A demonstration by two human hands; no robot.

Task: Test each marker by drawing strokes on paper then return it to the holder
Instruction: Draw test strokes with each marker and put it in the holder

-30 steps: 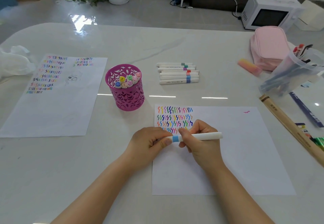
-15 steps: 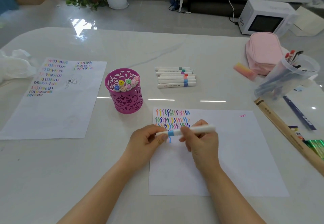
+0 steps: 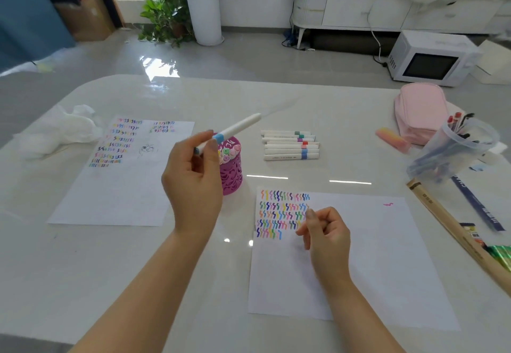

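Note:
My left hand pinches a capped white marker with a blue band near its cap end, raised just above and to the left of the magenta cut-out holder. Several markers with coloured caps stand in the holder, and my hand hides part of it. My right hand hovers over the white test paper, fingers loosely curled and holding nothing, beside the rows of coloured squiggles. A row of several white markers lies on the table behind the paper.
A second sheet with strokes lies at the left, crumpled tissue beyond it. At the right are a pink pouch, a pink eraser, a clear cup of pens and a long wooden box.
Both hands held the blue-banded marker over the paper; now my right hand has let go, and my left hand has carried the marker up and left to the holder.

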